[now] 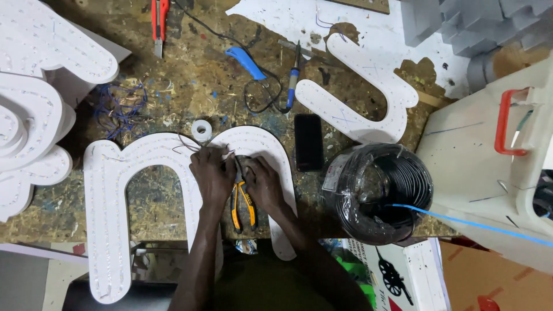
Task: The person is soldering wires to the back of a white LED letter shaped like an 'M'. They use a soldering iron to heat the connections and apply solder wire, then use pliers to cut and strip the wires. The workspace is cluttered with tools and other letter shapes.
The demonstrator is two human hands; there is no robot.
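Orange-handled pliers (242,201) lying on white arch-shaped sign letter (109,230) at workbench (173,80) front edge. Right hand (262,181) gripping pliers' jaw end. Left hand (212,173) pinching thin wires (187,147), fingers closed. Black cable coil (377,193) sitting to right; black phone (308,142) between.

Worn wooden workbench (173,75), littered with scraps: one red utility knife (158,23) at the far edge, one blue-handled tool (246,62), one soldering iron (294,78) with black cord, one small roll of white tape (201,129). One black phone (309,141) lying flat beside a coil of black cable (377,193) in clear wrap; one white curved letter (357,95) behind them. Tangle of blue wire (118,106) near stacked white letters (34,103) at left.
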